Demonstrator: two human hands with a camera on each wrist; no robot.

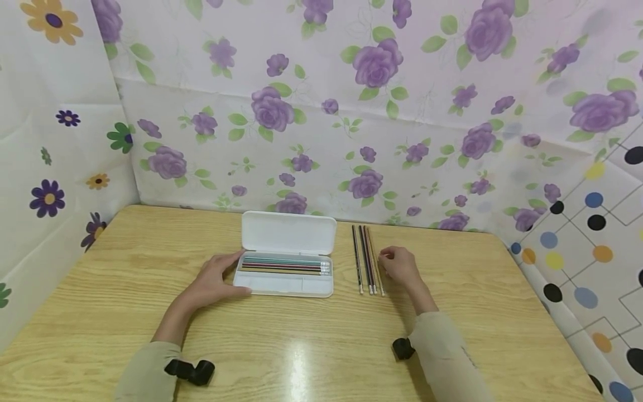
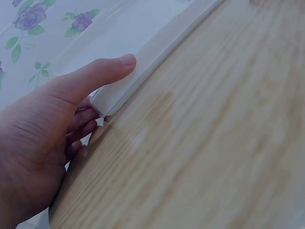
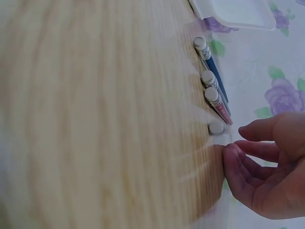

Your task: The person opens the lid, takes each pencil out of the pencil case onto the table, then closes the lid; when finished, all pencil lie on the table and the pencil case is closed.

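An open white pencil case (image 1: pixel 281 289) lies on the table, its lid (image 1: pixel 288 231) tipped back. Inside, several pencils (image 1: pixel 281 266) lie side by side, with teal, dark red, black and gold bodies. My left hand (image 1: pixel 213 282) holds the case's left end; in the left wrist view the thumb (image 2: pixel 107 71) lies along its front wall and the fingers bend round the end. Right of the case, several loose pencils (image 1: pixel 364 259) lie with erasers toward me. Beside the rightmost, gold pencil (image 1: pixel 377 271) is my right hand (image 1: pixel 400 265), fingers curved, thumb and fingertips apart, nothing seen between them.
The wood-grain table (image 1: pixel 301 346) reaches back to a wall sheet (image 1: pixel 321 139) with purple flowers. Patterned sheets also hang at the left and right sides. Each sleeve carries a black wrist camera, one of them at the left wrist (image 1: pixel 191 372).
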